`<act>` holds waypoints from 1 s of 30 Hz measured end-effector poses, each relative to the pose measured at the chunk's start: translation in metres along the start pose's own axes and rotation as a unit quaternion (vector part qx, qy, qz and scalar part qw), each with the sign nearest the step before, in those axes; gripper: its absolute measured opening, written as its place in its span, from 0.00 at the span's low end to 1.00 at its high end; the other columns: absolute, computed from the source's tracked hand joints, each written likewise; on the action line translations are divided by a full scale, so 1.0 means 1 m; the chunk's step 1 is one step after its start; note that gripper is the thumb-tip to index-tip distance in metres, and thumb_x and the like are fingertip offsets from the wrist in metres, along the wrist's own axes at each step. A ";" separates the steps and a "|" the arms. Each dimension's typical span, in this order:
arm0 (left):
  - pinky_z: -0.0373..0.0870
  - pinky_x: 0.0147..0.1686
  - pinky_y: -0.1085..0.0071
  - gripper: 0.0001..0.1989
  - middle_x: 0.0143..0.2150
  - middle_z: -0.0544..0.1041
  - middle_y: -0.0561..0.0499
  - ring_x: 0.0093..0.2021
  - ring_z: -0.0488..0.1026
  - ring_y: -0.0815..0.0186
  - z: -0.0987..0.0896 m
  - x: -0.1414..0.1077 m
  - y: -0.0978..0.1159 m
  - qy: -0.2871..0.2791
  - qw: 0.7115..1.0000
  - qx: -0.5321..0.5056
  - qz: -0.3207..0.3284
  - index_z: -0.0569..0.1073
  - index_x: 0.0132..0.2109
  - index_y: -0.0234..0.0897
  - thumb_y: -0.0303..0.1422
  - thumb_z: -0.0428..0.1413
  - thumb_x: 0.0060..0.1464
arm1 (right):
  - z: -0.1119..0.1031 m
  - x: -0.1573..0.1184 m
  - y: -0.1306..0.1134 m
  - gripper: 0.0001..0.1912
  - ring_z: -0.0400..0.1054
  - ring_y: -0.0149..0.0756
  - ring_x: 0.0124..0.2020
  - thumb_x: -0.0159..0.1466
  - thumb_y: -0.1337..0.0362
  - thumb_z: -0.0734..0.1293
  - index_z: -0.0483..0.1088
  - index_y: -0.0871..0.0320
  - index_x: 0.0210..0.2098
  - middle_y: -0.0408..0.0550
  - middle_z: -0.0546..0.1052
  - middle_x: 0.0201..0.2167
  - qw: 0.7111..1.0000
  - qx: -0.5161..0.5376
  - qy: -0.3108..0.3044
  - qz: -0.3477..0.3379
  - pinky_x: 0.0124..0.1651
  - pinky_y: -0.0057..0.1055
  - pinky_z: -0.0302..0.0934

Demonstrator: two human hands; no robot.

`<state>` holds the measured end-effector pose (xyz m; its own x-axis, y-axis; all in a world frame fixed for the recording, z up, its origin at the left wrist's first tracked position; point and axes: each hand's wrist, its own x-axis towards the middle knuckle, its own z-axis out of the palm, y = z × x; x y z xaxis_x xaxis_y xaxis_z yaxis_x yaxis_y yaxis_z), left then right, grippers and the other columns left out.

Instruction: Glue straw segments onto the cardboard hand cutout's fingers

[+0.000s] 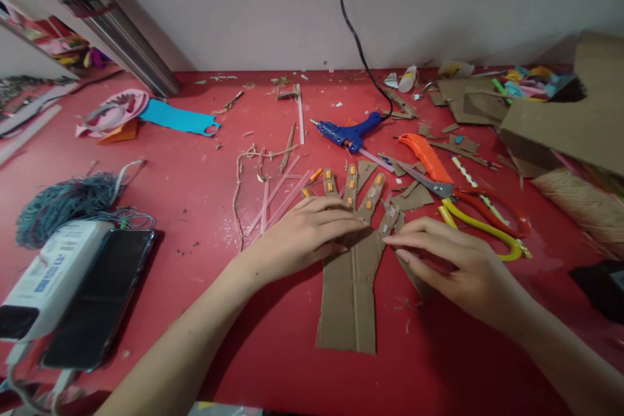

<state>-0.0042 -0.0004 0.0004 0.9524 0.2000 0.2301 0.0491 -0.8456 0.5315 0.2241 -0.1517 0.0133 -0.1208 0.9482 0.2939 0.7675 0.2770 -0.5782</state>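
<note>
A hand-shaped cardboard cutout [348, 299] lies flat on the red table. Short orange tube pieces [351, 170] sit along its fingers. My left hand [305, 231] rests across the palm part of the cutout, palm down, its fingers stretched toward the right with nothing gripped. At the cutout's thumb [389, 220], my right hand [446, 260] has its fingertips close together on the edge; what they pinch, if anything, is too small to make out. Another cardboard piece [414, 276] lies partly under my right hand.
Beyond the cutout lies a blue glue gun [348, 133] with a black cord. Scissors [439, 190] and an orange cutter [425, 156] are at the right. Glue sticks [287, 201] and twine [237, 188] lie left of centre. A phone [100, 299], power bank [58, 276] and flask [112, 29] stand farther left.
</note>
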 end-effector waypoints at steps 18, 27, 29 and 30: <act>0.68 0.59 0.59 0.15 0.55 0.79 0.46 0.57 0.72 0.58 0.012 0.006 0.006 0.037 0.998 0.048 0.006 0.73 0.57 0.38 0.35 0.58 0.65 | 0.009 -0.002 0.000 0.09 0.76 0.33 0.38 0.68 0.62 0.65 0.77 0.51 0.45 0.46 0.80 0.38 0.995 0.059 0.036 0.071 0.42 0.28 0.73; 0.69 0.59 0.58 0.21 0.57 0.78 0.46 0.59 0.71 0.58 0.014 0.004 0.010 0.047 0.998 0.027 -0.027 0.70 0.59 0.39 0.33 0.63 0.61 | 0.011 -0.005 0.003 0.11 0.77 0.34 0.38 0.66 0.55 0.68 0.78 0.54 0.43 0.50 0.79 0.40 0.963 0.191 0.025 0.188 0.39 0.26 0.76; 0.68 0.59 0.58 0.21 0.57 0.78 0.46 0.58 0.71 0.57 0.013 0.004 0.010 0.047 0.998 0.036 -0.027 0.71 0.59 0.38 0.33 0.63 0.61 | 0.011 -0.004 0.003 0.14 0.77 0.35 0.38 0.64 0.53 0.70 0.79 0.54 0.43 0.51 0.78 0.41 0.953 0.216 0.023 0.209 0.40 0.28 0.76; 0.68 0.59 0.58 0.21 0.56 0.78 0.46 0.58 0.71 0.56 0.013 0.004 0.011 0.048 0.998 0.042 -0.024 0.71 0.59 0.37 0.33 0.63 0.61 | 0.010 -0.004 0.002 0.15 0.77 0.36 0.38 0.63 0.52 0.71 0.79 0.54 0.43 0.51 0.78 0.42 0.948 0.229 0.023 0.219 0.40 0.28 0.77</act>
<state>0.0037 -0.0151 -0.0035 0.9154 0.2842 0.2850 0.1230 -0.8717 0.4743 0.2197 -0.1532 0.0030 0.1818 0.9830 -0.0242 0.3832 -0.0935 -0.9189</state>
